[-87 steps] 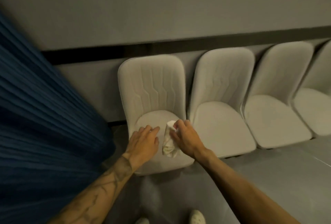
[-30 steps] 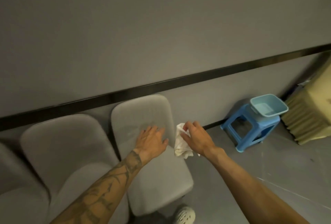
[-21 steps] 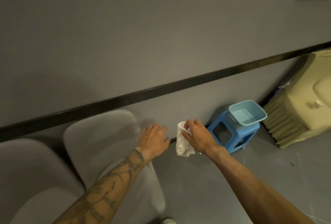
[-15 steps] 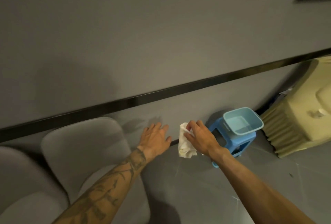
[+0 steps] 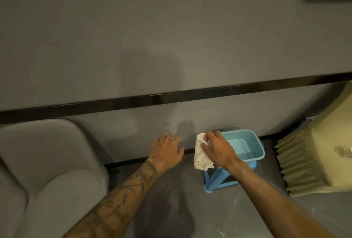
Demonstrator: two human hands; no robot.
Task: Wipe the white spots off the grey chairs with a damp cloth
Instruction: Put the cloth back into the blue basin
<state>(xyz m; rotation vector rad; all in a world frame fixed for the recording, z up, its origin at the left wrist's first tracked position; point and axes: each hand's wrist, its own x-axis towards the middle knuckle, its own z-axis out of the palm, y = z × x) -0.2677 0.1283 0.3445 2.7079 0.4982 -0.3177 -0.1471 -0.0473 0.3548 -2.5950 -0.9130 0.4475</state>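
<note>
My right hand (image 5: 217, 149) pinches a crumpled white cloth (image 5: 201, 155) that hangs in the air just left of a light-blue basin (image 5: 245, 145). The basin holds water and sits on a blue plastic stool (image 5: 215, 179). My left hand (image 5: 167, 150) is stretched forward with flat, spread fingers and holds nothing. It hovers between the cloth and the last grey chair (image 5: 51, 163), which stands at the left edge against the wall.
A grey wall with a black horizontal strip (image 5: 190, 96) runs behind everything. A yellowish ribbed object (image 5: 320, 157) stands on the floor at the right, close to the stool. Grey floor (image 5: 190, 209) lies in front of me.
I have walked right along the row of chairs, from the first chair past the last one. The basin and stool came into view and now sit right beside my cloth hand.
</note>
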